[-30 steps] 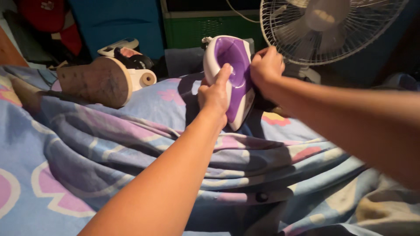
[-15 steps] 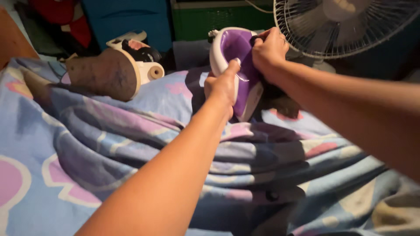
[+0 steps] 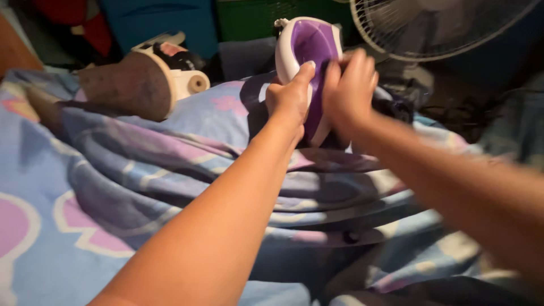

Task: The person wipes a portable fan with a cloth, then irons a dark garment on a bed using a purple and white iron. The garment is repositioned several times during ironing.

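I've got both hands on the purple-and-white iron point(image 3: 309, 68), standing on its heel at the far centre of the blue floral sheet point(image 3: 141, 187): left hand point(image 3: 290, 101) has fingers wrapped round its left edge w/ thumb up along the rim, right hand point(image 3: 348, 85) is pressed flat-ish on the purple face, but it's motion-blurred so I can't tell if those fingers are actually gripping. Far left, a second iron point(image 3: 141, 82) lies tipped over, scorched brown soleplate facing us, w/ a white body behind. Far right, the fan point(image 3: 436, 28) is cut off by the top edge; no labels legible, background too dark to make out.
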